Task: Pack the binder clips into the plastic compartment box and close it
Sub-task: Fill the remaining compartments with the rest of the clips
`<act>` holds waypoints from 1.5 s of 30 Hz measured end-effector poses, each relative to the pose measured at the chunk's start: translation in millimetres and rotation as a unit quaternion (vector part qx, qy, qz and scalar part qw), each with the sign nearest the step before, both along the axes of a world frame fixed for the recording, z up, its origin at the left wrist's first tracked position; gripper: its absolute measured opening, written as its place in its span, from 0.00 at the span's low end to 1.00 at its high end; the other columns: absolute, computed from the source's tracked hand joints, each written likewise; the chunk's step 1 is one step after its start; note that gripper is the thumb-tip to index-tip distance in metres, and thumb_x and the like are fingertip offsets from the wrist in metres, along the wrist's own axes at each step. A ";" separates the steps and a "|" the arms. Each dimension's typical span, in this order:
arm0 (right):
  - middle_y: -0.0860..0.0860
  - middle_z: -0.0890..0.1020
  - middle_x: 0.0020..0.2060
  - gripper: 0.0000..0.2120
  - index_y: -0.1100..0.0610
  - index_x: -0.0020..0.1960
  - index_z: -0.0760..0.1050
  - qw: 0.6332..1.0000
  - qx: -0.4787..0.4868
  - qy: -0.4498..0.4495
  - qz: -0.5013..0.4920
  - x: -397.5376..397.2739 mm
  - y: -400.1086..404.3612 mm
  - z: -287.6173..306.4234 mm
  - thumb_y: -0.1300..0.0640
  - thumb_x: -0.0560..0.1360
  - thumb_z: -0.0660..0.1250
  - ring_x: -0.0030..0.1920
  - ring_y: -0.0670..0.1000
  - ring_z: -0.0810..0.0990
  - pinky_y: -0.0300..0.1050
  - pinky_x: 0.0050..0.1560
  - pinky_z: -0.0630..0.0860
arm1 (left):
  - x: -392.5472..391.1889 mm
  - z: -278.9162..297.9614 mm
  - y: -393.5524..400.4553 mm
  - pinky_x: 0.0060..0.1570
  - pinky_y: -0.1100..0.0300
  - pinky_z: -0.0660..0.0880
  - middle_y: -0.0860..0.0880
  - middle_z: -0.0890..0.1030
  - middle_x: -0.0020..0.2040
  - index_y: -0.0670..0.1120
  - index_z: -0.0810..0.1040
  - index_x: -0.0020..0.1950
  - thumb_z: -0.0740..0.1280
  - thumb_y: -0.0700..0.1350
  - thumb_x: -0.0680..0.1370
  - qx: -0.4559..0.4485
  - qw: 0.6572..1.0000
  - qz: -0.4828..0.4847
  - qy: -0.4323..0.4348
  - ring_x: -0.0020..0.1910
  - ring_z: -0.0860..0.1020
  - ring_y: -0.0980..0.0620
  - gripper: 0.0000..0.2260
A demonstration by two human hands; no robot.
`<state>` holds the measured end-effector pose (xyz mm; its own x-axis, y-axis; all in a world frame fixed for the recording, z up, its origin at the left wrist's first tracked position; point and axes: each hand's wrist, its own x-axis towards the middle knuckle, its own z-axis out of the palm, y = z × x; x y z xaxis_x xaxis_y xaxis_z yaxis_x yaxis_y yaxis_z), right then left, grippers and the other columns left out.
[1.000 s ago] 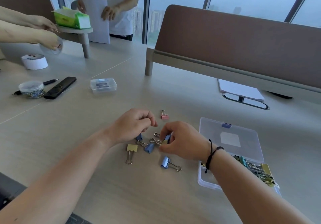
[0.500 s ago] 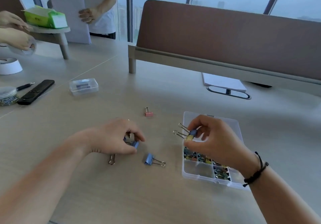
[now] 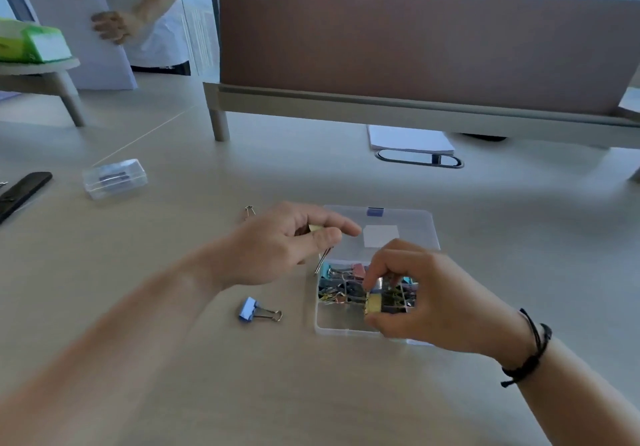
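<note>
My right hand (image 3: 419, 293) hangs over the open plastic compartment box (image 3: 332, 324), thumb and fingers curled round a yellow binder clip (image 3: 374, 303) that sits just above the middle compartments. I see mixed clips already in the box (blue, pink, yellow and dark ones, tangled together), mostly in the far and middle cells; the nearest left cell looks bare. The clear lid (image 3: 408, 224) lies flat on the table (image 3: 173, 393) behind the box, hinged open, with a blue latch (image 3: 375, 211) at its far edge and a white label in the middle.

My left hand (image 3: 277, 248) hovers just left of the box, fingers curled round another clip (image 3: 320, 241): I can see a yellowish body between thumb and forefinger and wire handles pointing down toward the box's far-left corner.

One blue binder clip (image 3: 258, 310) lies on the table left of the box, handles pointing right. A further clip (image 3: 248, 211) lies beyond my left hand, mostly hidden.

Farther off, a small clear case (image 3: 115, 178) rests at left near a black remote (image 3: 20, 192), and a stack of paper (image 3: 410, 138) sits under the brown divider panel (image 3: 415, 47). Another person stands at the far left holding a white sheet (image 3: 79, 40).
</note>
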<state>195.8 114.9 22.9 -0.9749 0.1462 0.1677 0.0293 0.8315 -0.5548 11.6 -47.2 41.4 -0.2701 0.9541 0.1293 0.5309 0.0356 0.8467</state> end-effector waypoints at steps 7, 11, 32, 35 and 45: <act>0.37 0.75 0.49 0.07 0.42 0.45 0.79 0.999 0.037 -0.012 0.018 -0.8 -8.1 -5.9 0.45 0.68 0.75 0.51 0.41 0.76 0.33 0.49 0.72 | 1.9 -22.0 8.4 0.37 0.51 0.62 0.51 0.62 0.29 0.47 0.83 0.51 0.64 0.51 0.78 0.007 0.993 0.008 -0.116 0.30 0.60 0.52 0.11; 0.36 0.75 0.52 0.08 0.44 0.46 0.83 0.999 0.030 -0.028 0.008 -1.5 -6.1 -7.3 0.45 0.68 0.75 0.54 0.39 0.75 0.33 0.51 0.72 | 0.7 -23.9 1.3 0.32 0.49 0.63 0.43 0.61 0.28 0.53 0.83 0.48 0.67 0.52 0.79 0.005 0.997 0.010 -0.081 0.28 0.58 0.41 0.07; 0.51 0.86 0.39 0.06 0.54 0.43 0.83 0.968 -0.231 0.083 -0.049 1.4 7.2 -2.0 0.64 0.69 0.75 0.41 0.51 0.86 0.52 0.50 0.83 | 8.3 -30.5 -3.8 0.46 0.51 0.75 0.44 0.82 0.44 0.56 0.84 0.51 0.71 0.50 0.77 -0.020 0.997 -0.055 -0.052 0.43 0.79 0.42 0.05; 0.52 0.86 0.40 0.07 0.55 0.43 0.83 0.966 -0.236 0.086 -0.054 1.1 7.3 -2.4 0.65 0.69 0.75 0.42 0.52 0.86 0.56 0.50 0.82 | 8.2 -31.7 -4.7 0.44 0.52 0.72 0.38 0.81 0.45 0.54 0.84 0.50 0.73 0.51 0.74 -0.056 0.993 -0.079 -0.060 0.40 0.76 0.42 0.06; 0.50 0.85 0.39 0.08 0.54 0.43 0.83 0.972 -0.211 0.078 -0.063 0.2 4.5 -1.7 0.66 0.69 0.75 0.40 0.50 0.86 0.52 0.48 0.83 | 12.0 -28.9 -6.0 0.46 0.66 0.75 0.54 0.83 0.46 0.49 0.87 0.41 0.81 0.42 0.68 -0.089 0.992 -0.080 0.033 0.46 0.81 0.56 0.06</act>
